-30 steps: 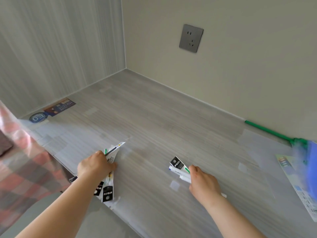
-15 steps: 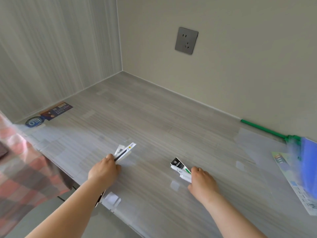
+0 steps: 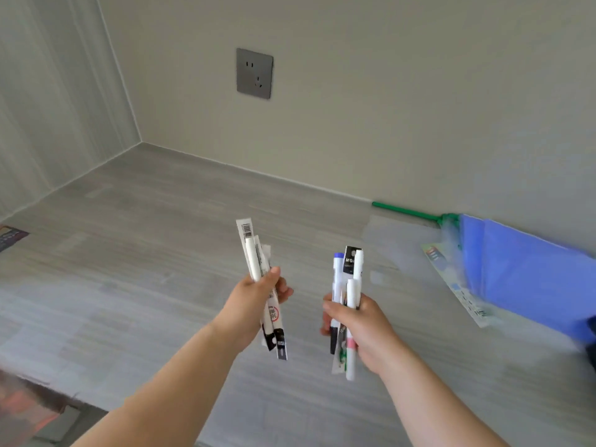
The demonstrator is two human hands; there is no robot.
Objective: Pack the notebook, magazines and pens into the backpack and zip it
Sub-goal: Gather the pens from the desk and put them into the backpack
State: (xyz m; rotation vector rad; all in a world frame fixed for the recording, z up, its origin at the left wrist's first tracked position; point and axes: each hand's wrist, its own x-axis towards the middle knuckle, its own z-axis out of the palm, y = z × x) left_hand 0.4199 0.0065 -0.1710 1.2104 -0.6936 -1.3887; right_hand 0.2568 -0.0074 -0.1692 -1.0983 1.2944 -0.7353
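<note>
Grey desktop (image 3: 154, 259) beneath pens (image 3: 253, 256) upright between curled fingers (image 3: 284, 290)

Both hands lifted off desk (image 3: 161, 253): left hand (image 3: 254, 298) and right hand (image 3: 358, 324) now raise pens upright.

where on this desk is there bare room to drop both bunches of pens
Free: the wide desk from the back corner to the card at the left edge, and near the front edge under the left hand and right hand holding pens. Crowded: the right side, with green stick, leaflet and blue sheet by the wall.
</note>
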